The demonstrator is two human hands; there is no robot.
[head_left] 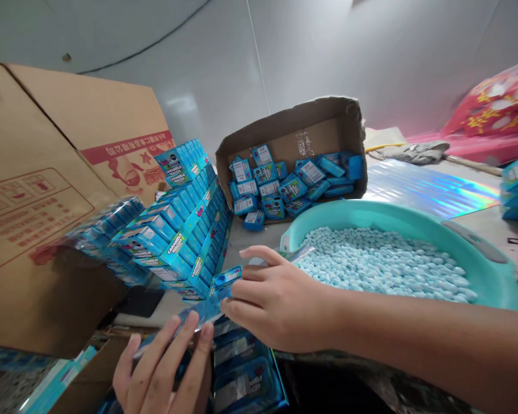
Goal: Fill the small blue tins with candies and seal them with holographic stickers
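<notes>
My right hand [276, 302] reaches in from the right, its fingers curled down on a clear plastic wrapper [301, 253] whose end sticks out behind the knuckles. Just past those fingertips lies a small blue candy box [228, 277]. My left hand [166, 368] is at the bottom, fingers stretched and apart, with the tips at a blue, film-covered strip [202, 310]; its palm side is hidden. Below both hands stands an open blue carton [280, 382] with wrapped blue packs [246, 379] inside.
Stacked blue candy boxes [176, 230] rise at the left beside a large cardboard box [38, 172]. Behind, a tipped carton [293, 115] holds loose blue boxes [274, 187]. A turquoise basin [371, 210] of pale blue candies [384, 264] stands right, before a shiny sheet [427, 187].
</notes>
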